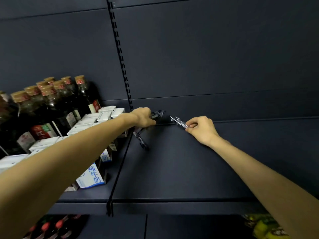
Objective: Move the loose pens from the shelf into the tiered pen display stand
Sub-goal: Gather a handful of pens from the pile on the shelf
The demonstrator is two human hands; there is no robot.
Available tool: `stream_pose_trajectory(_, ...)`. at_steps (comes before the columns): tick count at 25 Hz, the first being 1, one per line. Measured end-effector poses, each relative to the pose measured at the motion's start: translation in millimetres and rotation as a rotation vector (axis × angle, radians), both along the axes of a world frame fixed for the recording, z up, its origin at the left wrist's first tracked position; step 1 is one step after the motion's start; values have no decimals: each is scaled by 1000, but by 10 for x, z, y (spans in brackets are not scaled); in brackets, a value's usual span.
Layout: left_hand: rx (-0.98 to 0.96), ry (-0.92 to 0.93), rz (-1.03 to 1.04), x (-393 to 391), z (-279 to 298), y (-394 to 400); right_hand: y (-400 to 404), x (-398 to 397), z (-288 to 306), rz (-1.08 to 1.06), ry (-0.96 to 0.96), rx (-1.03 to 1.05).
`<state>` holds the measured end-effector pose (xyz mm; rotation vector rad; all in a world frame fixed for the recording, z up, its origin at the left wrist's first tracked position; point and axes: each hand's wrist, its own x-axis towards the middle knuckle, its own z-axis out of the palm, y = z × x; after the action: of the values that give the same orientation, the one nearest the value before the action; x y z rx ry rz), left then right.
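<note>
Head view, both hands [172, 121] apparently gripping pens [179, 121]

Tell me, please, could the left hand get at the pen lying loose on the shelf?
Probably not yet: the left hand already grips pens, though the loose pen lies unobstructed just below it.

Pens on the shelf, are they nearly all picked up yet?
Nothing looks finished: no display stand is in view. The left hand grips a bunch of pens, and the right hand pinches more pens at the back of the dark shelf. At least one loose pen is left lying there.
</note>
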<state>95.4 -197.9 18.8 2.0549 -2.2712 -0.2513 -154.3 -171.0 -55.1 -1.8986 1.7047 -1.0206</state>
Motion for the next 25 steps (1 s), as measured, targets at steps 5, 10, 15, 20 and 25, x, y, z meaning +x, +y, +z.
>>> stream_pose_trajectory(5, -112, -141, 0, 272, 134, 140, 68, 331, -26, 151, 91, -29)
stream_pose_trajectory(10, -1, -218, -182, 398, -8, 181, 86, 25, -58, -57, 78, 3)
stream_pose_trajectory(15, 163, -240, -273, 404, -235, 143, 122, -290, -83, -194, 40, 15)
stream_pose_trajectory(20, 170, -222, -338, 311, -304, 96, 171, -246, -74, -209, 6, 36)
stream_pose_trajectory(25, -15, 38, -347, 103, -317, 65, 184, -100, 2, -188, -221, 79)
